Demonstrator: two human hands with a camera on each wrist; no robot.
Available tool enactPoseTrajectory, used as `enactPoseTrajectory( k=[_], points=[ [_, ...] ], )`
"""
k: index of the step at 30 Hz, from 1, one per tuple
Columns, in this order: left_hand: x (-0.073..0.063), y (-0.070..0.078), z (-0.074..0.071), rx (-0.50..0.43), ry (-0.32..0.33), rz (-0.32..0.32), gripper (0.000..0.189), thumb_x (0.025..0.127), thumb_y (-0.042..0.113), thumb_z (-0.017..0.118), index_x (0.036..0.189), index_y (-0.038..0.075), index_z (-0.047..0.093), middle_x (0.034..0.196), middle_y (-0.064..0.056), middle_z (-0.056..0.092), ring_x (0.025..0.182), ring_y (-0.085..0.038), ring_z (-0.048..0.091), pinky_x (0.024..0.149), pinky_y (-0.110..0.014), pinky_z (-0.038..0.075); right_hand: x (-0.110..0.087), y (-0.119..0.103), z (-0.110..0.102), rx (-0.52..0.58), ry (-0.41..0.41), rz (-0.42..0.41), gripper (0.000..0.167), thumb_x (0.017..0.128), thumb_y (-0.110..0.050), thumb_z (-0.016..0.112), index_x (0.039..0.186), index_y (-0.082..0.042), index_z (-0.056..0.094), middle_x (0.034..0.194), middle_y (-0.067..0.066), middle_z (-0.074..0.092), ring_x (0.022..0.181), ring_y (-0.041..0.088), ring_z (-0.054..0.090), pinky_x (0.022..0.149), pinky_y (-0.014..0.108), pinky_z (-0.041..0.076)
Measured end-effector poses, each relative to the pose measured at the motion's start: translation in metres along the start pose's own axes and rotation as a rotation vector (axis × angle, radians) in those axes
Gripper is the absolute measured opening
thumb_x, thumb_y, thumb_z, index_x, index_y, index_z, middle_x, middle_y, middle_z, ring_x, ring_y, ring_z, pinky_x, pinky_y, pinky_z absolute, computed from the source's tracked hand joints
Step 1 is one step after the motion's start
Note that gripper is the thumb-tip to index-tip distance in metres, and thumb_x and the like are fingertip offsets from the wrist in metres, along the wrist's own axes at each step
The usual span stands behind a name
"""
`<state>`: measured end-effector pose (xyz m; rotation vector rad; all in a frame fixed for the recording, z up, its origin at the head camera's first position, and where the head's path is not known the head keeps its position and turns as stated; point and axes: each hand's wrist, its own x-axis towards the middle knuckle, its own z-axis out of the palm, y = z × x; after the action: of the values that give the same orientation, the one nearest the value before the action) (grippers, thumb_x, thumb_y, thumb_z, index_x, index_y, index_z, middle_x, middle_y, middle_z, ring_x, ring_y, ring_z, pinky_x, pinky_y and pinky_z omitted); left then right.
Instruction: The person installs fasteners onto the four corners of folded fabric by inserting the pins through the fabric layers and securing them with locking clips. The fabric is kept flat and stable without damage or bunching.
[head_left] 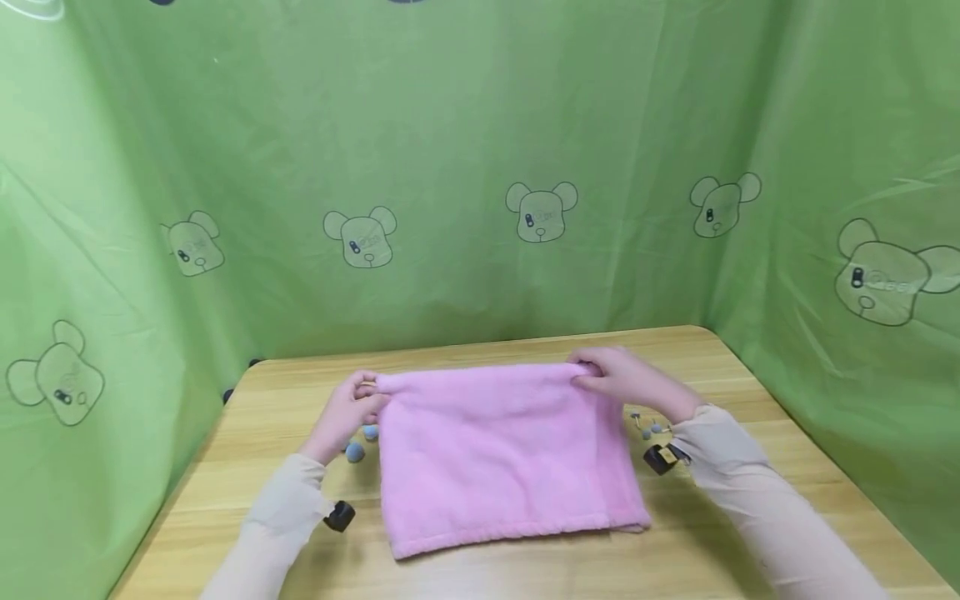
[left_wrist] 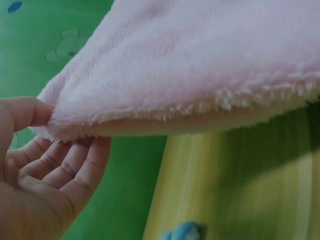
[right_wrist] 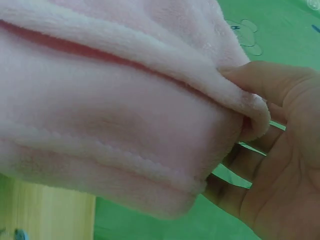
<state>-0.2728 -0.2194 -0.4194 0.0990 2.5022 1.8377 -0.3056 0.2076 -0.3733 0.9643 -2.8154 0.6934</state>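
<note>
Left hand (head_left: 347,415) and right hand (head_left: 626,381) pinch the cloth (head_left: 502,458), obscuring mid-desk (head_left: 277,417); blue balls (head_left: 355,452) toward the left edge show partly.

The cloth (head_left: 510,458) is plain pink, the counter (head_left: 225,500) streaky tan woodgrain, the balls (head_left: 355,452) blue, the sleeves (head_left: 277,508) cream; outlined bear heads (head_left: 541,215) pattern the green curtain (head_left: 450,100).

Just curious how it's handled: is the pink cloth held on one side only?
No, in the head view the left grip and the right grip each hold the pink cloth near an upper corner.
</note>
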Motion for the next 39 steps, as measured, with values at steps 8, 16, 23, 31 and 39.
enactPoseTrajectory(
  k=[8, 16, 23, 31, 39],
  points=[
    [0.03, -0.017, -0.004, 0.108, -0.098, -0.059, 0.048, 0.091, 0.007, 0.061, 0.134, -0.003, 0.042, 0.119, -0.03, 0.062, 0.073, -0.012, 0.063, 0.075, -0.037, 0.059, 0.026, 0.02, 0.02, 0.033, -0.05, 0.031, 0.013, 0.089, -0.015, 0.068, 0.1, -0.008, 0.069, 0.085, 0.001, 0.068, 0.075, 0.01, 0.056, 0.074, 0.031, 0.049],
    [0.053, -0.023, 0.008, 0.335, -0.15, -0.052, 0.046, 0.088, 0.012, 0.065, 0.127, -0.007, 0.049, 0.114, -0.027, 0.065, 0.091, -0.025, 0.065, 0.085, -0.046, 0.054, 0.037, 0.055, 0.047, 0.072, -0.096, 0.083, 0.017, 0.088, -0.016, 0.068, 0.101, -0.005, 0.069, 0.093, 0.007, 0.07, 0.088, 0.02, 0.062, 0.084, 0.042, 0.051],
    [0.059, -0.025, 0.01, 0.452, -0.122, -0.086, 0.04, 0.084, 0.012, 0.067, 0.121, -0.003, 0.057, 0.116, -0.023, 0.064, 0.098, -0.031, 0.062, 0.085, -0.042, 0.053, 0.045, 0.067, 0.054, 0.109, -0.18, 0.118, 0.027, 0.088, -0.012, 0.065, 0.111, 0.002, 0.066, 0.106, 0.019, 0.069, 0.1, 0.033, 0.063, 0.094, 0.05, 0.049],
    [0.05, -0.015, -0.004, 0.514, -0.026, 0.002, 0.035, 0.093, 0.017, 0.059, 0.122, -0.002, 0.058, 0.12, -0.025, 0.063, 0.111, -0.038, 0.06, 0.095, -0.049, 0.05, 0.031, 0.068, 0.039, 0.185, -0.114, 0.126, 0.038, 0.091, -0.012, 0.062, 0.122, 0.01, 0.057, 0.116, 0.031, 0.063, 0.108, 0.044, 0.06, 0.096, 0.055, 0.048],
    [0.015, 0.01, -0.012, 0.483, 0.038, 0.103, 0.03, 0.097, 0.02, 0.057, 0.12, 0.0, 0.061, 0.116, -0.019, 0.066, 0.108, -0.034, 0.061, 0.096, -0.049, 0.049, -0.006, 0.065, 0.015, 0.14, 0.03, 0.125, 0.037, 0.095, -0.014, 0.06, 0.125, 0.007, 0.056, 0.121, 0.027, 0.062, 0.109, 0.042, 0.06, 0.097, 0.058, 0.046]
  ],
)
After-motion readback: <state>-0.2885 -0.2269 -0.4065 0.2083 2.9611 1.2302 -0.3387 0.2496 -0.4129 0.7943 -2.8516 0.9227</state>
